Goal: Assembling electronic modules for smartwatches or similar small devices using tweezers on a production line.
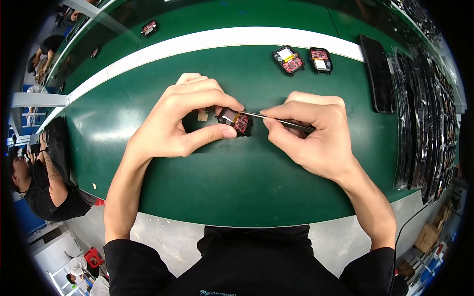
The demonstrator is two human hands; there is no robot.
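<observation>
Between the thumb and fingers of my left hand [180, 116] is a smartwatch case [239, 123], held at its edges. Its black housing lies open, with a red circuit board and a silvery battery showing. My right hand [316, 126] is closed round a pair of dark metal tweezers [291, 123]. The tips of the tweezers reach the upper edge of the watch case, close to my left index fingertip; whether they grip anything there is too small to tell. A small pale square piece [203, 116] lies on the green mat under my left hand.
Two more open watch cases [288, 60] [321, 60] lie by the white strip [237, 37] at the back. A black phone-like slab [376, 74] and stacked clear plastic trays [419, 118] fill the right side. Another person [44, 182] sits at the left.
</observation>
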